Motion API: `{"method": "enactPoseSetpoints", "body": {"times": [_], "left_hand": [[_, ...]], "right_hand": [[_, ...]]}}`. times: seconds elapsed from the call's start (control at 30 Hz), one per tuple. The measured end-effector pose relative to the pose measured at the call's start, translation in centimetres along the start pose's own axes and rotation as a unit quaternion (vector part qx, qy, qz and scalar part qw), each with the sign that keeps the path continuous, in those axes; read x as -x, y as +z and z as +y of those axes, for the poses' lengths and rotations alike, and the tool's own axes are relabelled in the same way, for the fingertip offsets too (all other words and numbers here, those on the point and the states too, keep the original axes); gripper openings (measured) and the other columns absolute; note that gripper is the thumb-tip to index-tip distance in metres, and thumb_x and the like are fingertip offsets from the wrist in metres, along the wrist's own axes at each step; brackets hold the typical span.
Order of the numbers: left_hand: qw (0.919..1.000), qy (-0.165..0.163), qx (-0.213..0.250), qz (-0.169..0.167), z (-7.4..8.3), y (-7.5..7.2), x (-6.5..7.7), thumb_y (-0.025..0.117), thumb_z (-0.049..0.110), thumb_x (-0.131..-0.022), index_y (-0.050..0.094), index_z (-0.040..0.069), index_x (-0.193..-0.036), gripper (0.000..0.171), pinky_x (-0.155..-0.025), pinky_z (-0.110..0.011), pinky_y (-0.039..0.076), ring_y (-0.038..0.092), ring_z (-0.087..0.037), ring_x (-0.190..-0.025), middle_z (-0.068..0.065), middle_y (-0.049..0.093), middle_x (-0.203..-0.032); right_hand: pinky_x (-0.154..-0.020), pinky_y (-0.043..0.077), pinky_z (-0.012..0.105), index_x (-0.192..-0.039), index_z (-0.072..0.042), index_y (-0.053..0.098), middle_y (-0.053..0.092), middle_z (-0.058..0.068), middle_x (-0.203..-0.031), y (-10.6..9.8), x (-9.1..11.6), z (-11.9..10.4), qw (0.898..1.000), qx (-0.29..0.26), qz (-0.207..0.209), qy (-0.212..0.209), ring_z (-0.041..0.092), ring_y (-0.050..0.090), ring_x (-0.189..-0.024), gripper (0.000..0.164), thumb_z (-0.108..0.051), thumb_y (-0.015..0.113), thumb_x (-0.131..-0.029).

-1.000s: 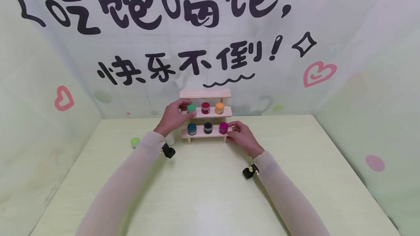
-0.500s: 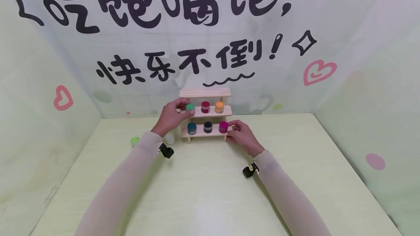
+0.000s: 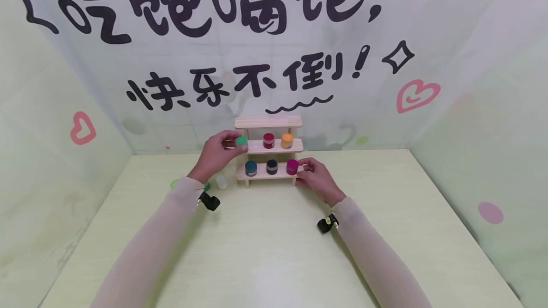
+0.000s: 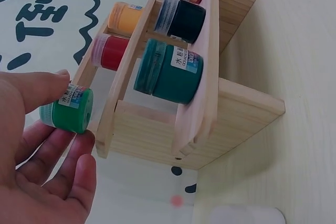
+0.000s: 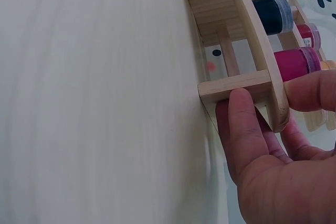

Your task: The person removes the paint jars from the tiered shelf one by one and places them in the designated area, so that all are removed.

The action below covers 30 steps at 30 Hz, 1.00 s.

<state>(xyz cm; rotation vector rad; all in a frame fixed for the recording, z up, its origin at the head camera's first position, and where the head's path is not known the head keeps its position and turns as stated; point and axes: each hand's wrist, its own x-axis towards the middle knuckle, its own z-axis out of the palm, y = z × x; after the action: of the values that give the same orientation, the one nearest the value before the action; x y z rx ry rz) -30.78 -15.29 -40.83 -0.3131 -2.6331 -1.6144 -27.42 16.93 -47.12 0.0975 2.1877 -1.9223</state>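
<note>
My left hand [image 3: 215, 155] pinches a small green paint jar [image 4: 73, 109] between thumb and fingers, just off the left end of the middle shelf. My right hand [image 3: 318, 182] grips the bottom shelf's right end on the three-tier wooden rack [image 3: 269, 122], fingers under it in the right wrist view. A red paint jar [image 3: 268, 140] and an orange one [image 3: 287, 141] share the middle shelf. Along the bottom shelf stand a teal jar [image 4: 170, 72], a black-looking jar [image 3: 271, 167] and a magenta jar [image 5: 296, 64] beside my right thumb.
On the table [image 3: 274, 241], left of the rack, stands a white jar [image 3: 221, 182]. A dark green jar [image 3: 207, 186] and a light green one [image 3: 173, 184] are partly hidden by the left sleeve. A printed cloth wall [image 3: 342, 127] rises behind the rack.
The left hand has moved left, carrying the green jar off the end of the middle shelf. A dark green jar now shows beside the left wrist. My right hand holds its place.
</note>
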Motion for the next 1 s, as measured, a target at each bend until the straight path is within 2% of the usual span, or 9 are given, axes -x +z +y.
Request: {"method": "enactPoseSetpoints", "body": {"times": [0.33,0.53,0.67,0.87,1.0], "left_hand": [[1.0,-0.003,0.004,-0.001,0.0,-0.9,1.2,0.084,0.045,-0.091,0.066,0.02,-0.136,0.054,-0.099,-0.042,0.062,0.068,-0.027,-0.119,-0.005,0.069,-0.128],[1.0,0.005,0.003,-0.003,-0.5,-1.5,2.0,0.083,0.046,-0.091,0.066,0.017,-0.136,0.056,-0.096,-0.036,0.062,0.069,-0.026,-0.117,-0.007,0.069,-0.127],[1.0,0.008,0.002,-0.002,-0.8,-1.8,2.8,0.084,0.044,-0.091,0.066,0.015,-0.133,0.053,-0.099,-0.039,0.06,0.069,-0.026,-0.115,-0.007,0.07,-0.124],[0.9999,-0.011,-0.003,-0.013,-1.9,-2.2,3.9,0.083,0.046,-0.091,0.064,0.015,-0.135,0.057,-0.104,-0.045,0.058,0.068,-0.028,-0.118,-0.009,0.069,-0.127],[0.9995,-0.022,-0.007,-0.024,-2.6,-2.3,4.7,0.083,0.048,-0.091,0.064,0.017,-0.136,0.057,-0.098,-0.037,0.06,0.068,-0.028,-0.117,-0.008,0.069,-0.127]], "right_hand": [[-0.095,0.063,0.037,-0.136,-0.004,0.058,0.051,0.01,-0.109,0.0,-0.1,0.0,1.0,-0.009,-0.002,0.0,0.022,0.063,-0.099,0.036,-0.003,0.061,-0.101],[-0.096,0.063,0.038,-0.137,-0.005,0.058,0.049,0.009,-0.109,0.0,-0.1,-0.2,1.0,-0.012,-0.003,0.007,0.022,0.062,-0.099,0.036,-0.003,0.061,-0.101],[-0.096,0.063,0.039,-0.137,-0.005,0.058,0.049,0.01,-0.111,0.0,0.0,-0.2,1.0,-0.01,-0.004,0.006,0.023,0.062,-0.101,0.036,-0.003,0.061,-0.101],[-0.096,0.063,0.038,-0.136,-0.004,0.058,0.051,0.01,-0.11,-0.1,0.0,-0.2,1.0,-0.013,-0.005,0.006,0.023,0.063,-0.1,0.036,-0.002,0.061,-0.101],[-0.096,0.063,0.038,-0.137,-0.004,0.058,0.052,0.011,-0.11,-0.1,0.0,-0.1,1.0,-0.017,-0.006,0.005,0.024,0.063,-0.101,0.037,-0.001,0.061,-0.1]]}}
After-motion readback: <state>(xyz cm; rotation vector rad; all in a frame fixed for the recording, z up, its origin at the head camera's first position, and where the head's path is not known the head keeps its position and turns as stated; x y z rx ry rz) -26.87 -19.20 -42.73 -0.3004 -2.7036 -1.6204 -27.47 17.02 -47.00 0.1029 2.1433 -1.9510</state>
